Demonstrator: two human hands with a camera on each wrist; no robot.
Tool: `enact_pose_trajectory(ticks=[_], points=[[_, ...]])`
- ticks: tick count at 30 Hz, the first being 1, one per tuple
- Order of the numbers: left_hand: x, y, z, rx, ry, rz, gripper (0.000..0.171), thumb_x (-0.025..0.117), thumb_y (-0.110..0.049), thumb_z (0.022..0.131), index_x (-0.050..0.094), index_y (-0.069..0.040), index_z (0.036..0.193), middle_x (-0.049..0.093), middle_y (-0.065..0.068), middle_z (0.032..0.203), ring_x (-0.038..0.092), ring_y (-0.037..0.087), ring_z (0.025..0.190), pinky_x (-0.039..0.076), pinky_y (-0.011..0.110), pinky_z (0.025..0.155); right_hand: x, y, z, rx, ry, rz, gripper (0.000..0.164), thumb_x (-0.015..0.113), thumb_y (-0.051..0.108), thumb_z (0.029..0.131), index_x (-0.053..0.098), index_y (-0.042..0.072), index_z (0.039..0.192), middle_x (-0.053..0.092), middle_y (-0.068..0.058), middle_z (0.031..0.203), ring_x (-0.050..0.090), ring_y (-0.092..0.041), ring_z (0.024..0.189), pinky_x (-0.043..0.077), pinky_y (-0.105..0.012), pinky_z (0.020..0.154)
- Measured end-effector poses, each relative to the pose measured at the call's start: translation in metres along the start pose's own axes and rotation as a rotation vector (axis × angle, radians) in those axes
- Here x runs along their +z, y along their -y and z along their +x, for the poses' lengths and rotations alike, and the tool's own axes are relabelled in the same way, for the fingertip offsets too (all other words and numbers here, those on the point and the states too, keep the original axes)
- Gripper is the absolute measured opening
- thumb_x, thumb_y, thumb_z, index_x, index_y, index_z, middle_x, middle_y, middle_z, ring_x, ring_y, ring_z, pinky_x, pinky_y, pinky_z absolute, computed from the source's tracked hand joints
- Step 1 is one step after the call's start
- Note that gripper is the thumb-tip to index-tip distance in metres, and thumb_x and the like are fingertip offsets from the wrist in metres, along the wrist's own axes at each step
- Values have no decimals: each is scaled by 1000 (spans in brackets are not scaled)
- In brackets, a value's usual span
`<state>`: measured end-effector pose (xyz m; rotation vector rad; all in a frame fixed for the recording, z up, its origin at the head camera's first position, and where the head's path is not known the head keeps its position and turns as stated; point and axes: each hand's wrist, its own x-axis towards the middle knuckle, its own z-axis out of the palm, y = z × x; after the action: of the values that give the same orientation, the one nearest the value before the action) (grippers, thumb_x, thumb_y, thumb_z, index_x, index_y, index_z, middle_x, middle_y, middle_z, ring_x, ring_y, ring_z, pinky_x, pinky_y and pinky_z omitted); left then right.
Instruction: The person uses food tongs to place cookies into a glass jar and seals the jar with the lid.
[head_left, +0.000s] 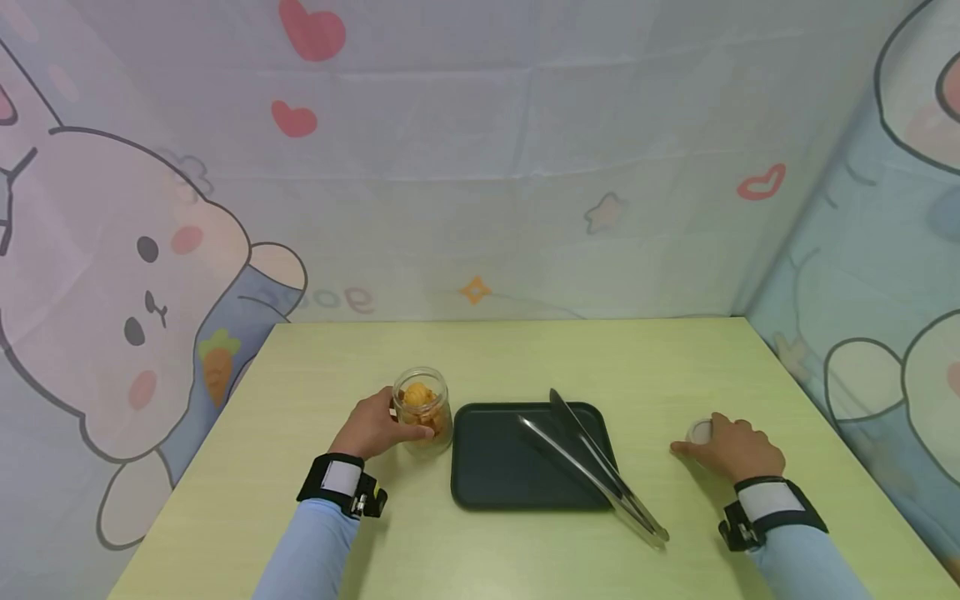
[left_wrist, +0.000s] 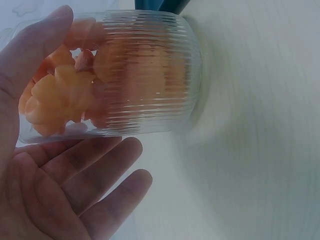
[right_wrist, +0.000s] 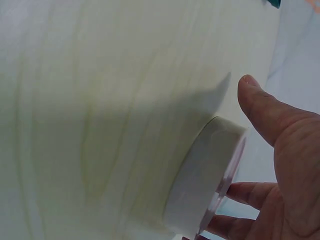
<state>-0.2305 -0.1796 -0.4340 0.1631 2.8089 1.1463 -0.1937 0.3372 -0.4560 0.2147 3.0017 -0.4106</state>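
A ribbed glass jar (head_left: 438, 435) without a lid stands upright on the table, holding orange lumpy pieces (left_wrist: 60, 95). My left hand (head_left: 377, 427) holds it from the left, thumb at the near side; some fingers are hidden behind the glass. In the left wrist view, several fingers (left_wrist: 112, 172) lie along the jar's other side. At the right, my right hand (head_left: 741, 452) is at a small white round lid (head_left: 699, 432) on the table. The right wrist view shows its thumb apart from the lid and fingertips at the lid's edge, with no clear grip.
A dark rectangular tray (head_left: 491, 467) lies between the hands, just right of the jar. Metal tongs (head_left: 628, 502) rest slantwise across it, their joined end past its near right corner. Behind the table hangs a printed cloth (head_left: 525, 208), with more at both sides.
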Motion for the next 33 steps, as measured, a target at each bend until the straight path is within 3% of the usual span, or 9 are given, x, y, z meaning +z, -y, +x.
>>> enact_pose_trajectory(ticks=[11,18,26,33], points=[[0,-1,-1,0,-6,1,75,89,-40,72,56,0,127,66,13,117,62,29,104,52,45,82,-1,3,-3,-28,-9,-7,78,71,45,85,45,-20,119,53,-40,100,57,-56,89,49,-61,74],[3,1,0,11,-14,-34,77,89,-41,72,55,-2,130,66,12,117,62,29,103,52,44,81,-1,8,-3,-35,-22,-12,76,71,41,85,45,-22,118,52,-42,99,56,-56,89,48,-62,77],[11,10,4,24,-32,-63,98,86,-43,75,38,3,146,56,24,134,53,41,123,45,55,96,2,19,-3,-49,-47,-7,76,71,42,85,47,-22,118,53,-41,97,58,-53,86,49,-60,75],[16,15,4,46,-47,-135,94,86,-38,76,37,1,146,54,23,137,49,42,127,44,56,97,0,30,-6,-89,-84,9,72,72,41,85,49,-21,114,55,-38,95,59,-48,82,50,-58,71]])
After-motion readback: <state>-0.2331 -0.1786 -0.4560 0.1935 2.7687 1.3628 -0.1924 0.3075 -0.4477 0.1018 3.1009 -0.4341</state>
